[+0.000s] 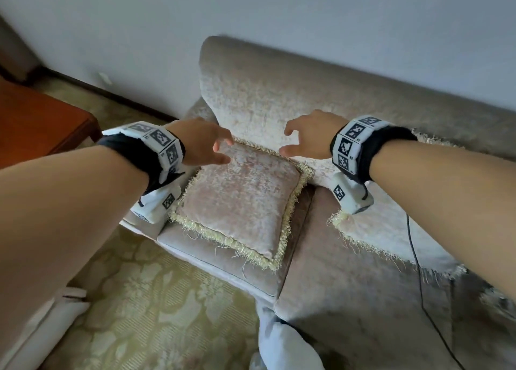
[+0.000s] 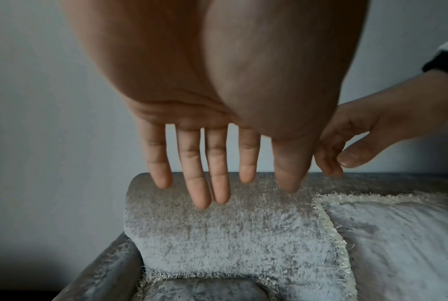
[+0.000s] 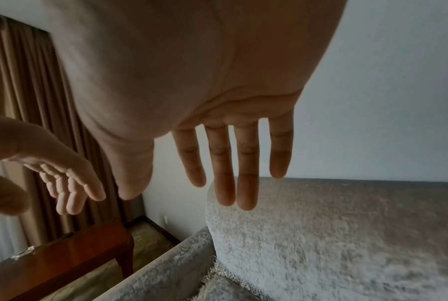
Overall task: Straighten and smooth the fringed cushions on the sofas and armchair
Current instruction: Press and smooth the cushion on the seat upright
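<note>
- The sofa [image 1: 363, 272], upholstered in pale mottled chenille, is standing against the wall [image 1: 279, 20] and is filling most of the head view; a seam is dividing its seat into two pads.
- A second fringed cushion [image 1: 391, 230] is lying to the right, partly under the right forearm, and looks askew, its fringe trailing onto the seat.
- The small fringed cushion [image 1: 243, 199] is lying flat on the left seat pad, its far edge against the backrest, turned slightly out of line with the seat edge. Its face is looking fairly smooth; the straw-coloured fringe is sticking out raggedly at the near corner.
- The left hand [image 1: 203, 143] is hovering over the cushion's far left corner, fingers spread and nearly straight, holding nothing.
- The right hand [image 1: 310, 138] is hovering over the far right corner, fingers wide and loosely bent, also holding nothing.
- Judged from this, the person is reaching for the small cushion, and straightening it appears to be the step in hand; neither hand seems to be touching it yet.
- The next move probably calls for taking both far corners at once, standing the cushion up against the backrest and squaring it, then stroking the face and combing the fringe flat.
- A wooden bench [image 1: 36, 124] is standing apart on the patterned carpet [image 1: 167, 300] at the left.
</note>
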Tool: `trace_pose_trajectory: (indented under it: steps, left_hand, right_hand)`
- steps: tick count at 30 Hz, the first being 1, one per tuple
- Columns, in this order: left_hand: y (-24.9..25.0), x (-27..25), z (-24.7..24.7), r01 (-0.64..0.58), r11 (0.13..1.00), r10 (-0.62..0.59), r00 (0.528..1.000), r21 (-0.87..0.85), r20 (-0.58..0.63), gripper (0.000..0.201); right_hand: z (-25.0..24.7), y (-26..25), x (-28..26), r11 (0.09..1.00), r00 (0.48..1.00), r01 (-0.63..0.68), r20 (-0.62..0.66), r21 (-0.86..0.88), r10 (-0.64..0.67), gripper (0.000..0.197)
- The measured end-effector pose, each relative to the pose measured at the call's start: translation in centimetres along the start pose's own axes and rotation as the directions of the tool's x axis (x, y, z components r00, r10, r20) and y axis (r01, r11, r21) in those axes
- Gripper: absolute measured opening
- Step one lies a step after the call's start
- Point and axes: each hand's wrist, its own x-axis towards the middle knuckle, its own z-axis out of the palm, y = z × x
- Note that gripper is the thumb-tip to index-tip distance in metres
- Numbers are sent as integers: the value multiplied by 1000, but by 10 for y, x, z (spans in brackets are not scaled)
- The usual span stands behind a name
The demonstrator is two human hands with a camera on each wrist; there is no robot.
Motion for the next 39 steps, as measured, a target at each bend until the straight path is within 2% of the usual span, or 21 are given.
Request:
trace_pose_trajectory:
  steps: [6, 10, 13, 16, 21, 24, 27, 31, 36, 39]
  left_hand:
    - [-37, 64, 7, -52, 997, 50, 998, 49, 36, 51]
    - [-71, 124, 26, -57, 998, 60, 994, -31, 93, 53]
    - [-97, 168, 57, -45, 992, 51, 998, -119, 47, 55]
    - [-125, 207, 103, 18, 954, -20, 1000, -301, -5, 59]
    - [-162, 266, 179, 75, 913, -82, 997, -402, 0, 63]
    - [-177, 302, 227, 113, 869, -127, 992, -482, 5, 71]
    - [-189, 331, 274, 188, 808, -200, 979, -558, 41, 72]
    - [-205, 349, 330, 239, 757, -236, 968, -608, 86, 80]
    - [-221, 362, 376, 306, 761, -260, 952, -572, 164, 97]
    - [-220, 368, 387, 325, 712, -260, 945, -623, 196, 103]
  right_hand:
    - [26, 5, 68, 996, 998, -59, 29, 71, 57, 67]
    - [57, 11, 123, 978, 989, -116, 110, 173, 98, 68]
    - [91, 17, 152, 936, 976, -196, 147, 294, 158, 72]
    - [139, 18, 169, 853, 956, -293, 123, 433, 266, 72]
    - [232, 14, 189, 684, 878, -441, 123, 581, 463, 74]
    - [294, 9, 205, 516, 788, -526, 158, 677, 596, 94]
    - [348, 3, 212, 356, 685, -586, 210, 728, 697, 85]
    - [399, -12, 214, 245, 621, -628, 286, 738, 730, 90]
    - [438, -35, 228, 141, 585, -630, 347, 764, 733, 92]
    - [451, -41, 236, 73, 583, -596, 369, 799, 724, 92]
